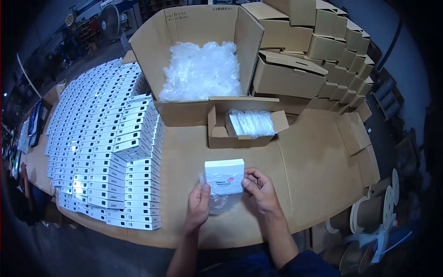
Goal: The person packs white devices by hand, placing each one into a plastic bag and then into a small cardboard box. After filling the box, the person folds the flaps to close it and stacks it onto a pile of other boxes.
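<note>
Dim workshop behind, with a fan [110, 21] far off beyond the fingers to the left; below them we have a table [180, 147] covered in brown cardboard. Both hands are over its near part. The left hand [198, 205] is pinched nearly closed, thumb on the front, at the lower left edge of a white box [224, 171] and its clear bag [224, 205]. The right hand [260, 187] pinches the box's right edge, thumb and forefinger almost together — we can't see what the fingertips do behind it. So the white box sits between the two sets of fingers, printed face up towards us, with the clear bag around its near end and drooping below; how far in the box goes, we can't tell.

Containers: just beyond the fingers, a small open carton [235, 141] holds plastic-wrapped items [251, 123] packed upright side by side, with bare space at its left end. Farther beyond, a large open carton [198, 23] has a loose heap of clear plastic [203, 69] inside. Left of the fingers — dense stacks of white boxes [101, 147], many rows. Beyond the fingers to the right, brown boxes [288, 78] are piled high, contents hidden. Right and nearer, spools [371, 214] stand off the table.
</note>
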Tool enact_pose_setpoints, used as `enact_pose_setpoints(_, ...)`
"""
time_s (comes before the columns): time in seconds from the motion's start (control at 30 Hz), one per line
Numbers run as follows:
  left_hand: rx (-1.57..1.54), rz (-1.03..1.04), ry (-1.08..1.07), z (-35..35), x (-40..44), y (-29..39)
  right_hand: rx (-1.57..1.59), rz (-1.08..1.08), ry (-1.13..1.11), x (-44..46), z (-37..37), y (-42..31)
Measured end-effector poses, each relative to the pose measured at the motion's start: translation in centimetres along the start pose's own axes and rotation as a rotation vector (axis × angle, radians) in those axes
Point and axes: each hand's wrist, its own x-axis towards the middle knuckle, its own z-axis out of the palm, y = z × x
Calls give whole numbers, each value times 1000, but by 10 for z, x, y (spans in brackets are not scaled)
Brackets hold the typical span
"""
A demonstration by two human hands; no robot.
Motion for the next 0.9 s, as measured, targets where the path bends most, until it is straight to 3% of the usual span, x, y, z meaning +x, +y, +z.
enact_pose_setpoints(0.07,34,36,10,2,1,-1,204,59,27,-4,-6,16)
enact_pose_setpoints(0.23,249,119,-34,6,4,6,429,-103,41,-2,-6,19)
enact_pose_setpoints(0.37,231,207,54,17,5,7,226,-199,132,-7,-1,23)
enact_pose_setpoints(0.47,245,160,-11,14,2,16,94,-347,116,-9,3,20)
enact_pose_setpoints(0.57,410,314,-101,4,8,17,38,-353,19,-5,3,8)
enact_pose_setpoints(0.77,-15,154,15,14,2,2,256,-237,40,-5,31,-9)
enact_pose_setpoints(0.87,7,120,-5,9,4,-9,-168,-149,56,-8,19,7)
enact_pose_setpoints(0.9,0,156,-30,11,8,-5,-144,-151,24,-7,19,11)
